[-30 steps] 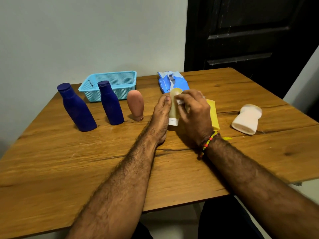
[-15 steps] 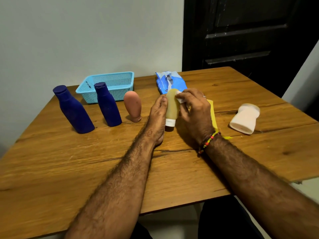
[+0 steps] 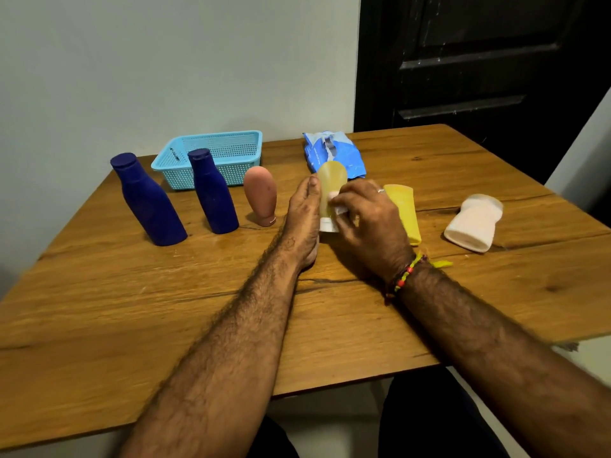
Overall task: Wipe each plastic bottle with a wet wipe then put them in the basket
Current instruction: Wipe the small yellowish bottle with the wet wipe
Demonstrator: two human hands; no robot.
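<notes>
Your left hand (image 3: 302,223) grips 1 pale yellow bottle (image 3: 331,180) standing cap-down on the table (image 3: 132,309); your right hand (image 3: 367,223) pinches 1 wet wipe (image 3: 338,206) against it.

Lighting is moderate and warm, giving the table (image 3: 99,325) an orange-brown cast. The wall (image 3: 165,61) is evenly lit, grey-green, without glare. The door (image 3: 479,61) is very dark; panel detail is barely legible. Shadows are soft and short: a faint one under the right hand (image 3: 367,223), small ones at the bases of the blue bottles (image 3: 148,203). A dull sheen shows on the tabletop near the bottles. Motion blur affects the white bottle (image 3: 471,223) and the right hand's fingers. Wide-angle distortion leans the blue bottles outward and stretches the forearms toward the lower edge. Overall sharpness is soft, with compression smearing on fine texture
</notes>
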